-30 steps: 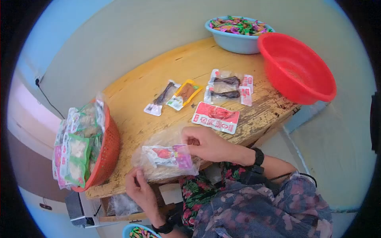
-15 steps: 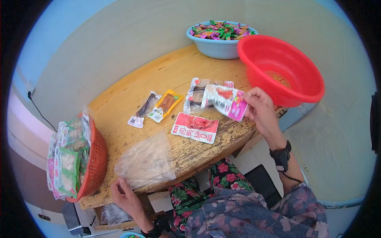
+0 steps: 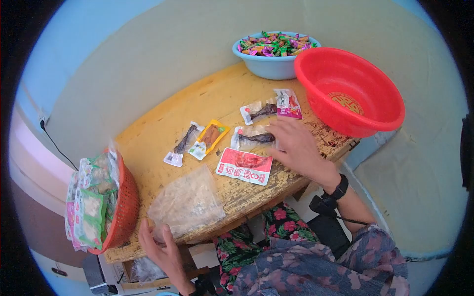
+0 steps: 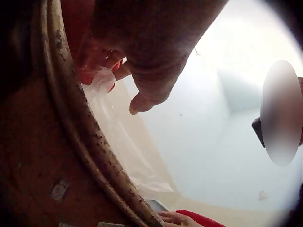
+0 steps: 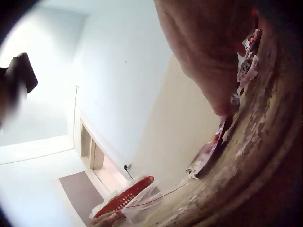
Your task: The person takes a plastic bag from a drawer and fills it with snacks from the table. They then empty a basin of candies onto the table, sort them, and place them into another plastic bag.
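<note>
Near the front edge of the table, my left hand (image 3: 165, 251) is at the near corner of a clear plastic bag (image 3: 187, 202), thumb and fingers apart. My right hand (image 3: 302, 150) reaches over the right end of a clear packet with a dark drumstick (image 3: 254, 138), hiding that end. Its thumb is close above a red-and-white food packet (image 3: 244, 166). Beyond the hand lies a white-and-purple food packet (image 3: 289, 103), overlapping the end of another drumstick packet (image 3: 259, 112). In the right wrist view, the thumb is right at the packets' edge.
To the left, an orange basket (image 3: 129, 207) holds several food packets. A third drumstick packet (image 3: 183, 143) and a yellow packet (image 3: 209, 139) lie mid-table. At the back stand a blue basin (image 3: 269, 66) of wrapped snacks and a red basin (image 3: 350, 69).
My right hand took the white-and-purple packet off the plastic bag, carried it right, and let it go on the far drumstick packet. It then came back nearer. My left hand's fingers have spread.
</note>
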Tool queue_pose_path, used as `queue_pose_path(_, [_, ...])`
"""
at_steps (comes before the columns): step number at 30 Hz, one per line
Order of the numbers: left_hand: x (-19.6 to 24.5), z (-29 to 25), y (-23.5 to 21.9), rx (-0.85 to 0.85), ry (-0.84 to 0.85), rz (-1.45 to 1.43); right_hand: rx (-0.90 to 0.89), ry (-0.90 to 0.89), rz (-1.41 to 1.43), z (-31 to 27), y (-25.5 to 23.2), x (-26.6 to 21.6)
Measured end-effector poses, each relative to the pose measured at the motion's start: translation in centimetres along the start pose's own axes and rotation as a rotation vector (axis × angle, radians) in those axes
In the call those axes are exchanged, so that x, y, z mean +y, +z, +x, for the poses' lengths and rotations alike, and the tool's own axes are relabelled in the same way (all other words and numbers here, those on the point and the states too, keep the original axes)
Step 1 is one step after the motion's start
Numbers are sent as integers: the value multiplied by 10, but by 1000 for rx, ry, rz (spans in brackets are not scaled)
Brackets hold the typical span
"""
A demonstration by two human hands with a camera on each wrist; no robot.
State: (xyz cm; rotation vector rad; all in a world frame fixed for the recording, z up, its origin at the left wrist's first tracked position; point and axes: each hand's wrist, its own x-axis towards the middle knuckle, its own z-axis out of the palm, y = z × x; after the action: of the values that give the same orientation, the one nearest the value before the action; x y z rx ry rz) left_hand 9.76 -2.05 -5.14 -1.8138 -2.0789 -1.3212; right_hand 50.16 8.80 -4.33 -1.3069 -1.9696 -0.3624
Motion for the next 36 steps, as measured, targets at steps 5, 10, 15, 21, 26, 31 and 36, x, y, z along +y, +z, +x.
queue_pose_path(5, [8, -6, -15, 52, 173, 109, -290, 75, -66, 9, 18, 4])
queue_pose_path(10, [12, -12, -25, 220, 222, 44, -84, 157, -8, 11, 22, 10])
queue_pose_path(15, [56, -40, -23, 11, 28, -508, 129, 373, 730, 16, -27, -54])
queue_pose_path(21, [136, -16, 19, -217, 143, -792, -35, 715, 1754, -2, -34, -138])
queue_pose_path(26, [129, -30, 33, -242, 24, -847, -29, 639, 1414, -41, -1, -167])
queue_pose_path(31, [107, -34, -10, -318, 5, -708, 12, 389, 1122, -53, -10, -135])
queue_pose_path(36, [93, -31, -27, -697, 62, -631, -314, 450, 1367, -62, -57, -100])
